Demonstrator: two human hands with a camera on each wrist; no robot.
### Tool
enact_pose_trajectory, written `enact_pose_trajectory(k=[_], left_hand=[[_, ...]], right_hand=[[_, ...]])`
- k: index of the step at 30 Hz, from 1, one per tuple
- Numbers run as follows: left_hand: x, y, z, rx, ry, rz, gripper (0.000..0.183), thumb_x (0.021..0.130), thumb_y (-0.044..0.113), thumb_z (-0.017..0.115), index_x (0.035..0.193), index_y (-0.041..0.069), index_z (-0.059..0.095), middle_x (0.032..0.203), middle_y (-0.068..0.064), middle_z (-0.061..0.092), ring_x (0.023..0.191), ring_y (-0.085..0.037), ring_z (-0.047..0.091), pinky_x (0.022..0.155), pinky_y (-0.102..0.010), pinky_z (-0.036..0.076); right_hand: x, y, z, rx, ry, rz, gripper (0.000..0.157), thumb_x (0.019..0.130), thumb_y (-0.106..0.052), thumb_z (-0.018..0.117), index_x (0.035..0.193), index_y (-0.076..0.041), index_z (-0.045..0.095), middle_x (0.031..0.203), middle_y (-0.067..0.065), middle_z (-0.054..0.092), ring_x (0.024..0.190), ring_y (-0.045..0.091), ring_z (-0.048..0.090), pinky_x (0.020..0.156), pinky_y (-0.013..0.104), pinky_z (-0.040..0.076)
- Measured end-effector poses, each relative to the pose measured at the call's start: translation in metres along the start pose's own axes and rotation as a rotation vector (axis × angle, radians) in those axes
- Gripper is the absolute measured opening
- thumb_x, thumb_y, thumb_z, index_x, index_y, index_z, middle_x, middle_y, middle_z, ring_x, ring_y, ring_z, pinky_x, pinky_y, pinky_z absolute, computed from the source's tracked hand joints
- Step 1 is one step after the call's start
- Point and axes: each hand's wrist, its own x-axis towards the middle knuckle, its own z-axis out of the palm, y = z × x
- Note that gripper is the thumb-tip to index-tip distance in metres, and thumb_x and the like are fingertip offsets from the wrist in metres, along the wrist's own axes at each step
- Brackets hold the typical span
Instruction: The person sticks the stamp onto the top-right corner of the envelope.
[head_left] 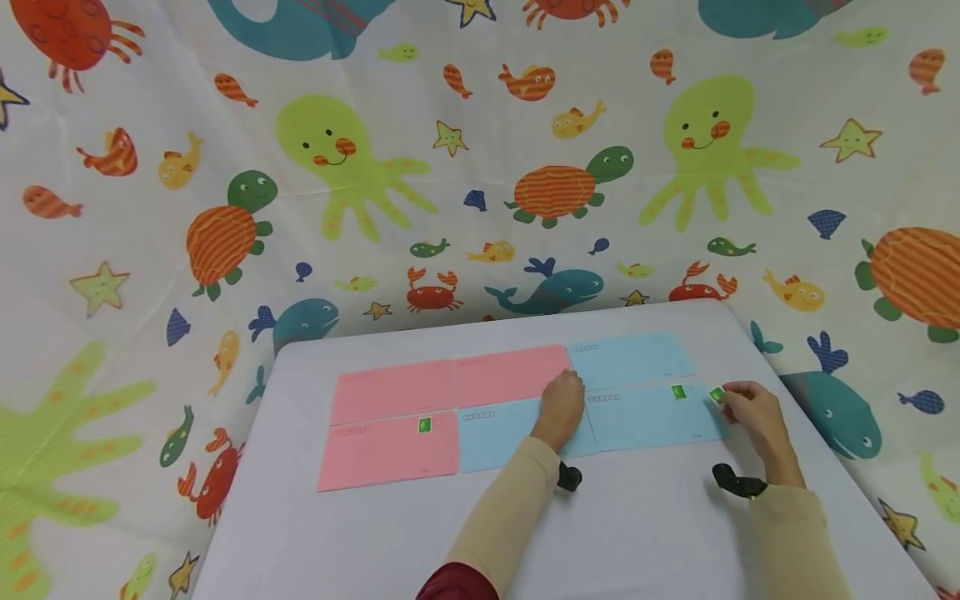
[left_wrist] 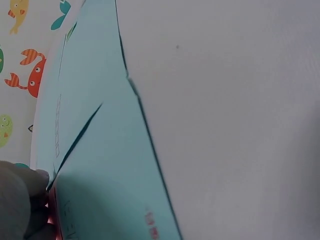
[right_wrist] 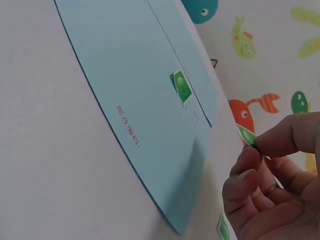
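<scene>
In the head view my right hand (head_left: pixel 753 412) pinches a small green stamp (head_left: pixel 716 395) at the right end of the lower blue envelope (head_left: pixel 637 429). The right wrist view shows this stamp (right_wrist: pixel 246 134) raised between thumb and fingertips. A second green stamp (right_wrist: pixel 182 88) lies near that envelope's upper right corner. My left hand (head_left: pixel 562 408) rests where the middle pink envelope (head_left: pixel 502 379) meets the blue ones, covering part of another blue envelope (head_left: pixel 487 437). In the left wrist view its fingers (left_wrist: pixel 22 195) are bent at the envelope edges, partly cut off.
More pink envelopes (head_left: pixel 390 392) lie at the left, one with a green stamp (head_left: pixel 425 425). Another blue envelope (head_left: pixel 630 362) lies at the back right. A further green stamp (right_wrist: pixel 223 227) is on the white table (head_left: pixel 360 542) beneath my right hand. A sea-animal cloth (head_left: pixel 480 125) hangs behind.
</scene>
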Motion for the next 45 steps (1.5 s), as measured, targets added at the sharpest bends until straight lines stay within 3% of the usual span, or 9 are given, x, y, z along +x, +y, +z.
enact_pose_trajectory(k=[7, 15, 25, 30, 41, 45], left_hand=[[0.000, -0.003, -0.001, -0.016, -0.050, -0.007, 0.020, 0.101, 0.020, 0.060, 0.095, 0.010, 0.076, 0.092, 0.002, 0.071, 0.087, -0.009, 0.071, 0.071, -0.020, 0.059], [-0.001, 0.000, 0.002, -0.053, -0.084, -0.050, 0.020, 0.102, 0.018, 0.059, 0.098, 0.008, 0.076, 0.094, 0.000, 0.072, 0.086, -0.010, 0.072, 0.069, -0.020, 0.060], [-0.001, 0.000, 0.001, 0.013, -0.079, -0.034, 0.013, 0.098, 0.013, 0.063, 0.095, 0.011, 0.076, 0.089, 0.001, 0.070, 0.083, -0.008, 0.071, 0.068, -0.019, 0.059], [-0.003, 0.001, 0.000, 0.054, -0.087, -0.033, 0.012, 0.098, 0.016, 0.064, 0.099, 0.012, 0.076, 0.090, 0.001, 0.071, 0.084, -0.007, 0.071, 0.069, -0.018, 0.059], [-0.004, -0.001, -0.001, 0.142, -0.083, 0.007, 0.008, 0.096, 0.017, 0.067, 0.098, 0.015, 0.075, 0.087, 0.004, 0.069, 0.084, -0.005, 0.069, 0.068, -0.016, 0.057], [-0.002, -0.002, 0.001, 0.110, -0.054, 0.000, 0.012, 0.097, 0.020, 0.066, 0.096, 0.014, 0.076, 0.087, 0.003, 0.070, 0.083, -0.006, 0.070, 0.069, -0.017, 0.058]], right_hand=[[0.004, -0.009, 0.008, 0.020, -0.010, -0.072, 0.047, 0.101, -0.022, 0.046, 0.139, 0.006, 0.050, 0.112, 0.015, 0.061, 0.077, 0.006, 0.059, 0.063, 0.016, 0.054], [0.005, -0.019, 0.019, 0.071, 0.006, -0.056, 0.045, 0.102, -0.025, 0.049, 0.135, 0.006, 0.051, 0.113, 0.014, 0.061, 0.074, 0.005, 0.061, 0.065, 0.015, 0.055], [0.012, -0.030, 0.027, 0.067, -0.014, -0.085, 0.051, 0.103, -0.037, 0.050, 0.138, 0.001, 0.048, 0.115, 0.010, 0.061, 0.078, 0.003, 0.060, 0.070, 0.014, 0.054], [0.013, -0.036, 0.030, 0.073, -0.009, -0.143, 0.053, 0.103, -0.041, 0.052, 0.137, 0.000, 0.048, 0.111, 0.007, 0.061, 0.078, 0.002, 0.060, 0.072, 0.013, 0.054], [0.028, -0.054, 0.035, 0.058, -0.010, -0.184, 0.055, 0.104, -0.040, 0.049, 0.141, 0.001, 0.047, 0.121, 0.018, 0.060, 0.077, 0.000, 0.060, 0.071, 0.009, 0.054], [0.036, -0.062, 0.036, 0.023, -0.009, -0.171, 0.054, 0.105, -0.038, 0.048, 0.142, 0.001, 0.048, 0.122, 0.018, 0.060, 0.077, 0.000, 0.060, 0.072, 0.009, 0.053]])
